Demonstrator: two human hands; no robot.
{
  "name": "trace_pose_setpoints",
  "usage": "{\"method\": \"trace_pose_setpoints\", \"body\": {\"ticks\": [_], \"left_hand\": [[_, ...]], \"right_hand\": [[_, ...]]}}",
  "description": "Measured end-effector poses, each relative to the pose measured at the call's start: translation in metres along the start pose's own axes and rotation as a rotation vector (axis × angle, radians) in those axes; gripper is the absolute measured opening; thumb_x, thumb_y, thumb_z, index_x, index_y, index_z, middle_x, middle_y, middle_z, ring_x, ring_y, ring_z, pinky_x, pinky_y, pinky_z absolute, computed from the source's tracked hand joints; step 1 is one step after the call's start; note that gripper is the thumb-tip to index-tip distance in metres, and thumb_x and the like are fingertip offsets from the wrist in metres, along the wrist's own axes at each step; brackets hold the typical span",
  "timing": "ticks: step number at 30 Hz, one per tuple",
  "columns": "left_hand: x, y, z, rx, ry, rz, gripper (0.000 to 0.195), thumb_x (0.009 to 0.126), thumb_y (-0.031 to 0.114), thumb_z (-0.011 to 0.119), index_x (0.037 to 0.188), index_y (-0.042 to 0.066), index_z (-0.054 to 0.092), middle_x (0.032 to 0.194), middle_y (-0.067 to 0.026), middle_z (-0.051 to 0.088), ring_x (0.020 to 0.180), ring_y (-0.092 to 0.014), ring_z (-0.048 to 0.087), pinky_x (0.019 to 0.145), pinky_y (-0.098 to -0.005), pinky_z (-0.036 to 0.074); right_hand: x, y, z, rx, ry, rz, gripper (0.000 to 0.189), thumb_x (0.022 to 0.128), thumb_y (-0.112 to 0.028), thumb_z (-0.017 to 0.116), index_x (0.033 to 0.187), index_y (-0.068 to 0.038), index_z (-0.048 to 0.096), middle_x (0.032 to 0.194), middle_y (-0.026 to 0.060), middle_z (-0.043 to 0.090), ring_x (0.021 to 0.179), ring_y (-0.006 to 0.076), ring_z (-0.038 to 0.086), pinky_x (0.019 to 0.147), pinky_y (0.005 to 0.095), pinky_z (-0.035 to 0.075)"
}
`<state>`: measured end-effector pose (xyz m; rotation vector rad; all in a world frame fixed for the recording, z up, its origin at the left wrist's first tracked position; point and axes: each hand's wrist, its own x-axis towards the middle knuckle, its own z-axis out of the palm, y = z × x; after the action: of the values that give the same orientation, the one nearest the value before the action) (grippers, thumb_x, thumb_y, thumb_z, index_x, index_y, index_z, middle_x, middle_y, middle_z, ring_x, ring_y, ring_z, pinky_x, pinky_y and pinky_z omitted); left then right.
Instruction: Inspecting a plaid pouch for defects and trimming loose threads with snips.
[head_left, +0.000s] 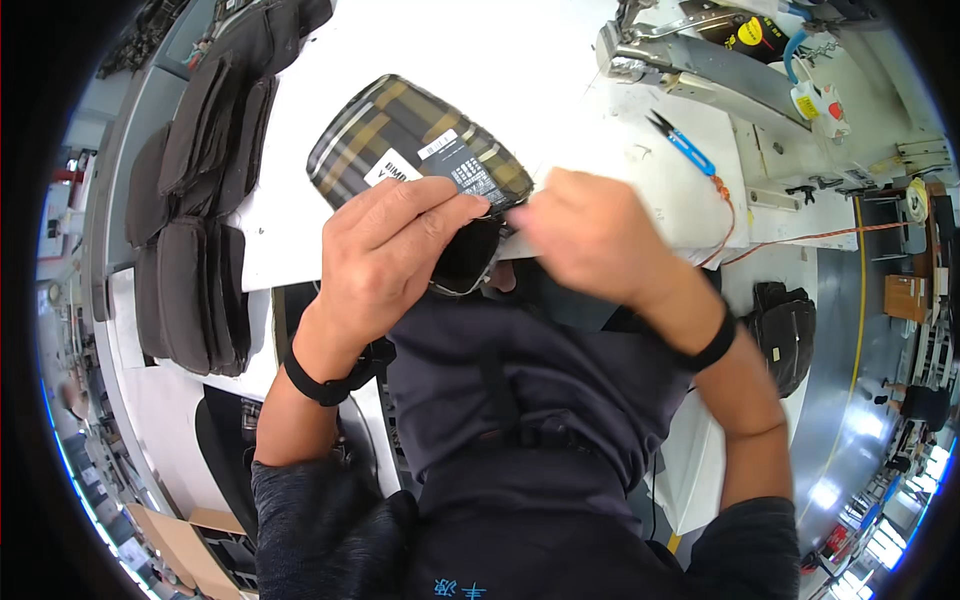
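A glossy plaid fabric panel (379, 124) in black and olive-brown lies tilted on the white tabletop, its near end at the table's front edge. Sewn-in labels (465, 166) with writing show on its right side, beside a white tag (391, 169). My left hand (394, 247) grips the panel's near edge by the labels, thumb and fingers pinched together. Below that hand hangs a black portion (469, 259) of the same piece. My right hand (592, 232), blurred, is at the panel's right corner with fingers curled; whether it holds anything is unclear.
Blue thread snips (684, 144) on an orange cord (731, 225) lie at right. A sewing machine arm (705, 67) reaches over the table's back right. Stacked dark padded pieces (199, 292) line the left. A dark bag (784, 337) and a cardboard box (169, 551) sit lower.
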<state>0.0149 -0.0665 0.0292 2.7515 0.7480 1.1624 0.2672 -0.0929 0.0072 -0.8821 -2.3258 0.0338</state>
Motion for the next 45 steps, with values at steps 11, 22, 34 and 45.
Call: {"method": "trace_pose_setpoints", "body": {"ticks": [11, 22, 34, 45], "left_hand": [[-0.004, 0.015, 0.002, -0.048, -0.151, -0.023, 0.037, 0.072, -0.002, 0.075, 0.108, 0.005, 0.08, 0.104, -0.0053, 0.071, 0.076, -0.022, 0.066, 0.067, -0.0352, 0.054], [0.019, 0.02, 0.007, 0.144, -0.309, -0.013, 0.045, 0.077, 0.008, 0.07, 0.121, 0.003, 0.074, 0.106, -0.0069, 0.069, 0.087, -0.025, 0.071, 0.073, -0.0361, 0.058], [-0.056, 0.032, 0.016, -0.077, -0.663, 0.447, 0.039, 0.08, 0.012, 0.068, 0.114, -0.004, 0.076, 0.114, -0.0118, 0.07, 0.085, -0.02, 0.074, 0.065, -0.0317, 0.061], [-0.029, 0.035, -0.012, 0.006, -0.262, 0.027, 0.044, 0.071, 0.003, 0.076, 0.114, 0.004, 0.081, 0.102, -0.0066, 0.069, 0.073, -0.019, 0.065, 0.061, -0.0317, 0.054]], "right_hand": [[0.005, -0.015, -0.019, 1.273, 0.151, 0.962, 0.025, 0.11, -0.014, 0.056, 0.128, -0.002, 0.069, 0.104, 0.0049, 0.068, 0.071, 0.0076, 0.059, 0.059, 0.0228, 0.047], [0.008, -0.019, -0.005, 1.314, 0.253, 1.02, 0.026, 0.112, -0.013, 0.05, 0.127, 0.0, 0.065, 0.082, -0.001, 0.061, 0.061, 0.0031, 0.048, 0.055, 0.019, 0.04], [0.014, 0.022, -0.054, 0.935, 0.336, 0.97, 0.028, 0.105, -0.014, 0.058, 0.124, 0.0, 0.073, 0.071, -0.0083, 0.053, 0.056, 0.0002, 0.043, 0.051, 0.0205, 0.035], [-0.058, -0.019, -0.02, 0.135, 0.461, 0.87, 0.048, 0.103, -0.007, 0.063, 0.15, -0.002, 0.055, 0.146, 0.0148, 0.058, 0.109, 0.019, 0.069, 0.091, 0.0313, 0.056]]}}
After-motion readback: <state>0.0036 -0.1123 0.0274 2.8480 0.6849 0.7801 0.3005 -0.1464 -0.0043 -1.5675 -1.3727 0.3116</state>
